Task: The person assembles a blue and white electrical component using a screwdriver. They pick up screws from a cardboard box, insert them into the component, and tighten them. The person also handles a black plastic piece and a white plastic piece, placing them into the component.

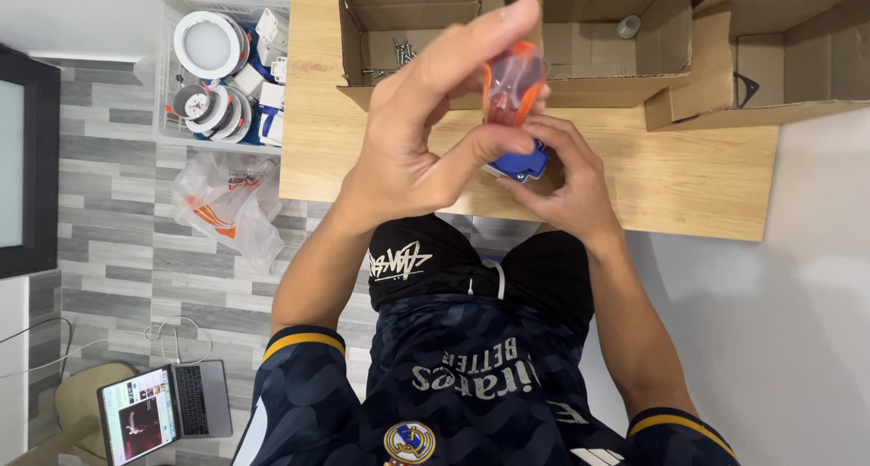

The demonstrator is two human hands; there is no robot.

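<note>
My left hand [426, 121] is raised over the wooden table [689, 171], pinching a small orange and clear plastic piece [514, 83] between thumb and fingers. My right hand [566, 180] sits just below it, fingers curled around a blue and white part [518, 165]. The two parts touch or nearly touch; I cannot tell which. Both hands hover near the table's front edge, above my lap.
Three open cardboard boxes line the table's far side: one with screws [403, 51], a middle one [616, 53] holding a small round object, and a third [788, 63]. On the floor, left, stand a clear bin of round white fixtures [222, 67], a plastic bag [227, 208] and a laptop [163, 412].
</note>
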